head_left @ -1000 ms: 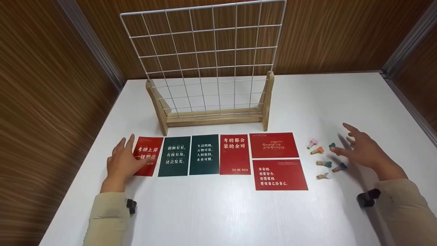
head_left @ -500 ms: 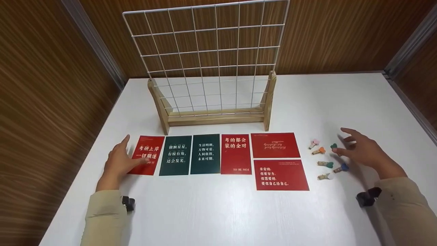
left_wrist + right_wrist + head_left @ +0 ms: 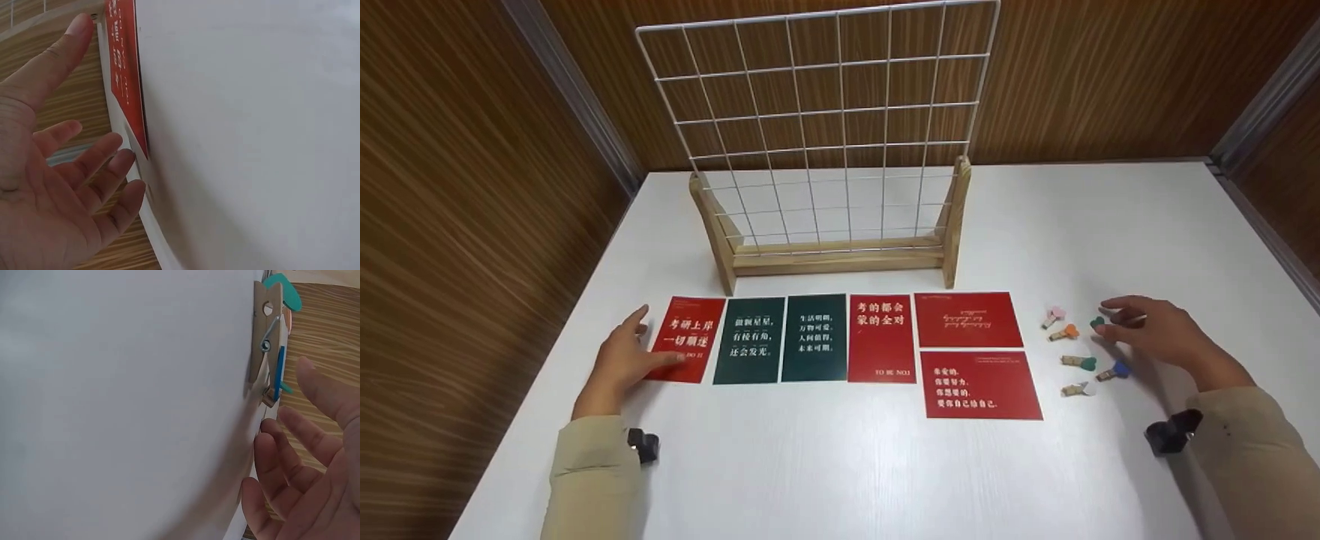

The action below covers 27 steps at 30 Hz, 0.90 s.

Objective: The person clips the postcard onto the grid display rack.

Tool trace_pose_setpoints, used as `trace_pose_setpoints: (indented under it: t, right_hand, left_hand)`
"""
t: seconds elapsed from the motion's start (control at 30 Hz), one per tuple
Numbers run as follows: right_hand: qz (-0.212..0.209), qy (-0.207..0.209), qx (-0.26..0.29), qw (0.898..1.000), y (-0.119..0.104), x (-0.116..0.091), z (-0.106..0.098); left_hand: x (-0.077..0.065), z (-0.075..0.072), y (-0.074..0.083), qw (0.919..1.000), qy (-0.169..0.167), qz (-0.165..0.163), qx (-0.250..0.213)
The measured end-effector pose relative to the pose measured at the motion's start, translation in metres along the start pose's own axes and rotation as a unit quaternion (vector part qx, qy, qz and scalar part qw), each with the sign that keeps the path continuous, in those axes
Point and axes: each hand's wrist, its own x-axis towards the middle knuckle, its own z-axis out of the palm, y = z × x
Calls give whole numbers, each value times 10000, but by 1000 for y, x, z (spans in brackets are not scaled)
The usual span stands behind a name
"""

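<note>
My left hand (image 3: 619,361) is by the leftmost red card (image 3: 687,330), its thumb extending over the card in the head view. In the left wrist view the left fingers (image 3: 107,169) are spread and loosely bent, and the red card (image 3: 125,62) lies beyond them. Over on the right, my right hand (image 3: 1166,337) hovers beside a small wooden clothespin with a green heart (image 3: 1098,322), partly hidden by the hand. From the right wrist, the fingers (image 3: 275,455) are loosely bent around nothing, apart from a clothespin with a blue heart (image 3: 279,371).
A white wire grid (image 3: 840,112) stands in a wooden base (image 3: 840,259) behind the cards. Beside the left card lie two green cards (image 3: 748,367) and several red cards (image 3: 979,382). More heart clothespins, pink, orange (image 3: 1063,332), green, blue and white (image 3: 1078,389), lie near the right hand.
The left hand's fingers have drawn left off the red card, uncovering more of its lettering. The right hand's fingers have lowered and closed in slightly near the green-heart clothespin. The view has shifted slightly.
</note>
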Motion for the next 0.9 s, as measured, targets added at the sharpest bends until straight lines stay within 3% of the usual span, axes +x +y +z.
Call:
trace_pose_setpoints:
  t: [0.57,0.9]
  right_hand:
    - [-58,-27,123,9999,2,3,2]
    - [-74,44,106,9999,2,2,3]
  left_hand:
    - [2,0,-9,10000,-48,-63,11]
    - [-2,2,-5,9993,55,-381,-25]
